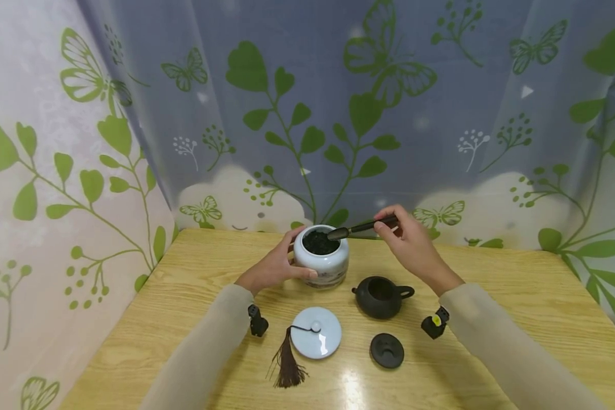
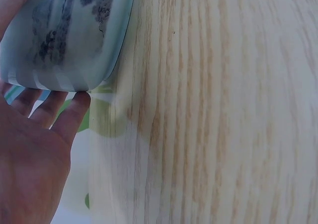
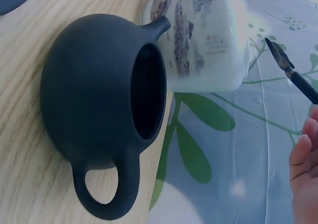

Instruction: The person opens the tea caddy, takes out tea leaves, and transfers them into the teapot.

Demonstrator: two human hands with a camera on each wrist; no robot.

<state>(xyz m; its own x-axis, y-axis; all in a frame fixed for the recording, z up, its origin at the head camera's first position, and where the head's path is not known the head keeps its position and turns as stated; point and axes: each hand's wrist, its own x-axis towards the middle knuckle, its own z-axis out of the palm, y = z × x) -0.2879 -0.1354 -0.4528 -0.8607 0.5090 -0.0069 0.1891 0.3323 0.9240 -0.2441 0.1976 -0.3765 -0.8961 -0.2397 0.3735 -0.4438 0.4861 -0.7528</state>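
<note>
Scoop (image 1: 360,228) poised over the mouth of an uncovered jar (image 1: 330,267)

The step in hand looks like scooping. The left hand (image 1: 278,263) grips the jar from its side, thumb in front and fingers round the far wall; whether the base rests flat is hard to tell. The right hand (image 1: 410,242) pinches the scoop's handle, and the bowl hovers over the jar's mouth, above dark loose contents (image 1: 319,243). Whether the bowl carries anything cannot be told. The next move probably calls for a level scoop and a steady jar, since a tilt could spill flakes.

Nearer the body than the right hand sits a black teapot (image 1: 375,310), uncovered, its spout towards the left hand's side and its handle towards the right forearm. Its black lid (image 1: 386,351) lies between the forearms, closer in. Beside it, nearer the left wrist, rests the pale jar lid (image 1: 310,344) with a brown tassel (image 1: 289,367).

All this stands on a wood-grained tabletop (image 1: 200,267), shiny near the body. Beyond both hands hangs a blue-grey cloth (image 1: 307,34) with green leaves and butterflies; a paler cloth (image 1: 36,239) hangs to the left hand's side.
</note>
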